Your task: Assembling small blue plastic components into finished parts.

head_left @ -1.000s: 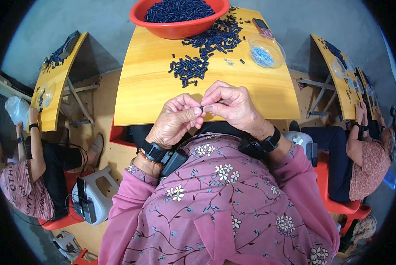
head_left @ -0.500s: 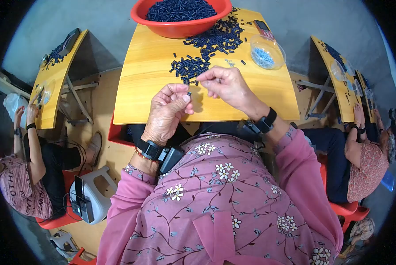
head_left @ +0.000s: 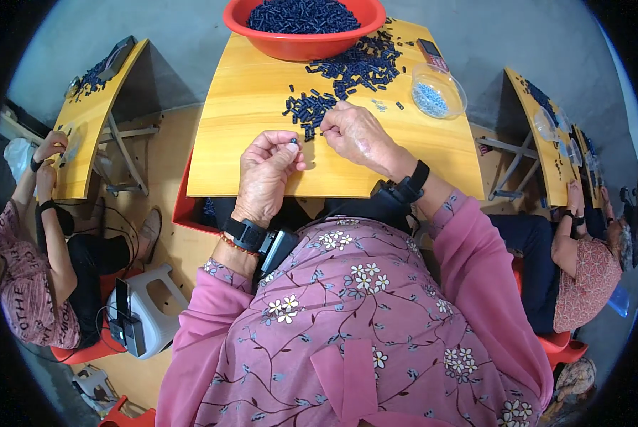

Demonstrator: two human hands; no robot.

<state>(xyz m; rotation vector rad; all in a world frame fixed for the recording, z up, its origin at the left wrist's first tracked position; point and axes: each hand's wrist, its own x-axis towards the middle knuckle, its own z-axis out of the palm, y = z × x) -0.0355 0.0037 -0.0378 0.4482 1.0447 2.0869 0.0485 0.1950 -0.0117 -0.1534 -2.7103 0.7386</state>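
Note:
My left hand [head_left: 265, 171] is closed in a pinch above the near part of the yellow table [head_left: 223, 149]. Between its thumb and forefinger sits a small dark-blue plastic piece [head_left: 293, 141], its end showing at the fingertips. To its right, my right hand [head_left: 362, 139] has its fingers pressed together, knuckles up, beside a small pile of dark-blue pieces [head_left: 309, 109]. Whatever those fingertips hold is hidden. Beyond lies a larger heap of the same pieces [head_left: 365, 65], spreading back to a red basin [head_left: 301, 47] filled with more.
A clear round tub [head_left: 462, 108] with tiny light-blue parts stands at the right, near a phone [head_left: 431, 54]. A few pale bits [head_left: 379, 105] lie between heap and tub. Co-workers sit at tables left [head_left: 38, 285] and right [head_left: 593, 277]. A red bin [head_left: 188, 203] is under the table's left edge.
My right hand has turned knuckles up, its fingertips still by the small pile. My left hand has shifted slightly left with the piece. The whole view has shifted a little.

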